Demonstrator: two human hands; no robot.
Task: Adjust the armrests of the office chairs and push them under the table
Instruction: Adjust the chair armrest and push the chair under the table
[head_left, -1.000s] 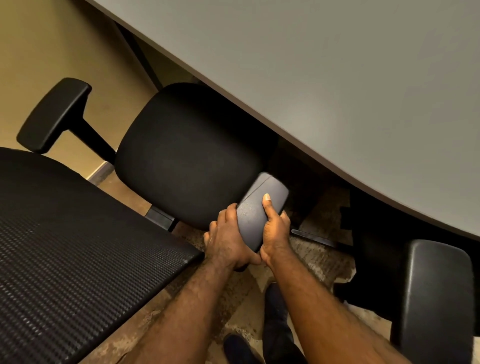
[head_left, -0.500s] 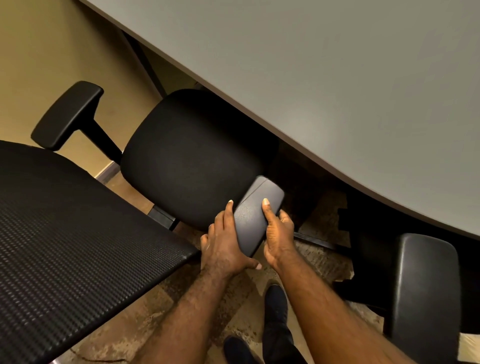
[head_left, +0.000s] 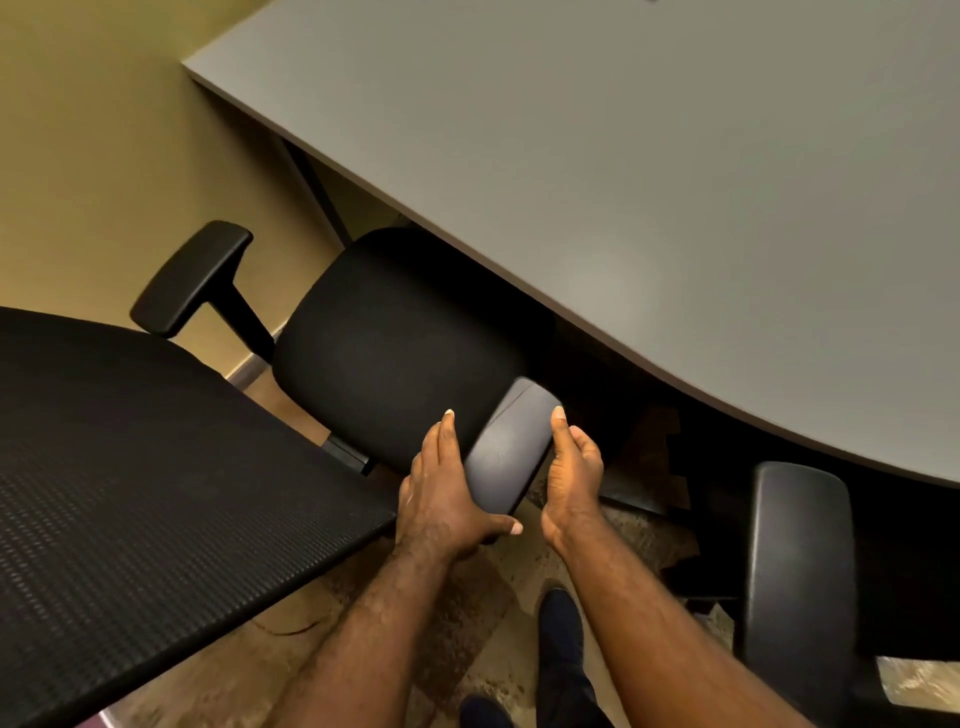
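Both hands have loosened since a second ago: the left hand (head_left: 441, 493) and right hand (head_left: 571, 478) were wrapped tight on the near-right armrest (head_left: 511, 449), and now the fingers (head_left: 448, 431) are spread, flanking the pad. Left palm and thumb touch its near-left edge; the right hand looks just off its right side, though contact there is hard to judge. Neither hand grips anything. This armrest seems about finished. The far-left armrest (head_left: 192, 278) of the same chair sits untouched, angled outward. The seat (head_left: 395, 353) lies only partly beneath the grey surface (head_left: 675, 208), so pushing in remains. Another chair's armrest (head_left: 802, 566) at near right awaits too, by the look of it.
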